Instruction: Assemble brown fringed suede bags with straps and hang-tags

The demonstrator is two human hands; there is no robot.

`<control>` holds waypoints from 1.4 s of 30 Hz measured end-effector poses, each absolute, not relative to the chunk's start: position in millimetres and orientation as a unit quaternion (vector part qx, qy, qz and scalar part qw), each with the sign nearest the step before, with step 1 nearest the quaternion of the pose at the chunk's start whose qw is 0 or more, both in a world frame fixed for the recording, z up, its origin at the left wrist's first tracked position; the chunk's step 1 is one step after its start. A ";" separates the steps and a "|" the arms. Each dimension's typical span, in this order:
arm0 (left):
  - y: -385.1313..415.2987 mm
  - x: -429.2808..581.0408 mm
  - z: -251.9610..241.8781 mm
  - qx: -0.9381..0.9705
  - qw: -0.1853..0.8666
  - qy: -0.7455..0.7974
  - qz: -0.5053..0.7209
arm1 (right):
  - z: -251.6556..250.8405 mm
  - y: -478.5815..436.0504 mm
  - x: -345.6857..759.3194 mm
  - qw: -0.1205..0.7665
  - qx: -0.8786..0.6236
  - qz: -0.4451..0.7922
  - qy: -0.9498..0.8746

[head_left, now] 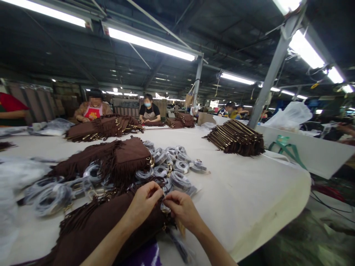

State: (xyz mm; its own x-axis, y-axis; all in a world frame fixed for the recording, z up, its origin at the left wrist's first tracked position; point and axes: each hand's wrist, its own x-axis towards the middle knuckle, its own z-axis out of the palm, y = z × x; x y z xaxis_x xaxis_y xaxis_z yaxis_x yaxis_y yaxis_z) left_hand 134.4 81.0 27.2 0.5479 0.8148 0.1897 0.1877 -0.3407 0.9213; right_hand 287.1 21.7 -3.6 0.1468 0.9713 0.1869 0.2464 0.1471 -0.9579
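Observation:
A brown fringed bag (97,225) lies in front of me, with a gold-coloured fitting at its right end. Over that end my left hand (145,199) has its thumb and fingers pinched together. My right hand (181,208) pinches close beside it, the fingertips of both almost meeting. What lies between the fingertips is too small to make out. Beyond my hands sit several coiled straps in clear wrapping (180,180). A stack of brown fringed bags (133,149) rests behind them to the left.
Flat brown pieces with gold edges (235,136) are piled at the right of the white table (235,192). Another brown pile (105,127) lies at the far left. Clear plastic (16,177) covers the left side. Co-workers (149,111) sit across the table; a metal post (273,74) rises at right.

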 end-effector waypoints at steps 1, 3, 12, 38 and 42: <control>79.8 133.2 22.3 0.749 0.469 0.341 0.322 | -5.3 23.4 287.9 0.520 -0.550 0.362 -0.544; 77.2 132.2 11.4 0.768 0.457 0.344 0.288 | -8.9 25.5 288.6 0.527 -0.546 0.382 -0.527; 73.0 147.0 -9.2 0.741 0.446 0.381 0.327 | -13.7 26.2 283.5 0.549 -0.543 0.387 -0.504; 82.6 129.5 -6.3 0.449 0.784 0.292 0.313 | -24.1 -27.3 302.2 0.380 -0.675 0.132 -0.618; 82.5 127.0 -5.5 0.458 0.794 0.272 0.295 | -32.7 -30.7 304.8 0.324 -0.706 0.094 -0.623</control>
